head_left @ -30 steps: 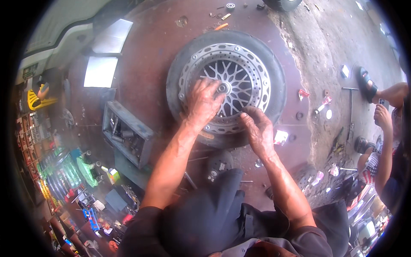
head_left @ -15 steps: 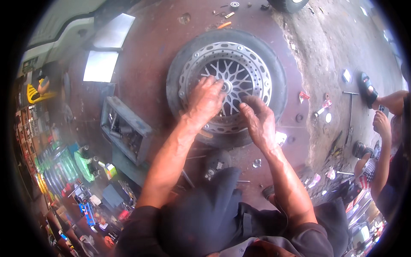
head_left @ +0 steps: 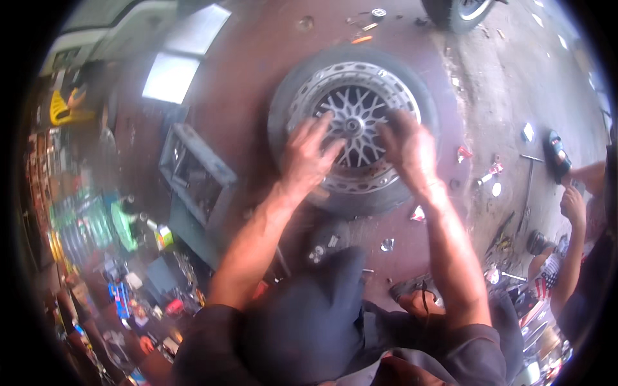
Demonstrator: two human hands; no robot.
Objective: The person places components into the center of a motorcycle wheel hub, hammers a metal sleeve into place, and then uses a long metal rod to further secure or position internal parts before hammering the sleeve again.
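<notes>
A wheel with a black tire (head_left: 281, 96) and a silver lattice-spoked rim (head_left: 360, 154) lies flat before me. Its round hub (head_left: 353, 126) shows between my hands. Over the left side of the rim, my left hand (head_left: 308, 156) has its fingers apart and nothing in it. My right hand (head_left: 413, 147) is above the rim's right side, slightly blurred, with the thumb away from the fingers and no object visible in it. Whether either hand touches the metal I cannot tell.
Left of the wheel lies an open metal toolbox (head_left: 205, 161) with tools inside. Beyond it are bright sheets (head_left: 170, 78) and a cluttered parts area (head_left: 84, 238). A T-handle wrench (head_left: 529, 186) lies at right, near another person's hand (head_left: 571, 204). Another tire (head_left: 454, 16) is at the far right.
My left hand has come away from the hub and spread its fingers. The right hand has moved farther up along the rim. The whole view has shifted a little.
</notes>
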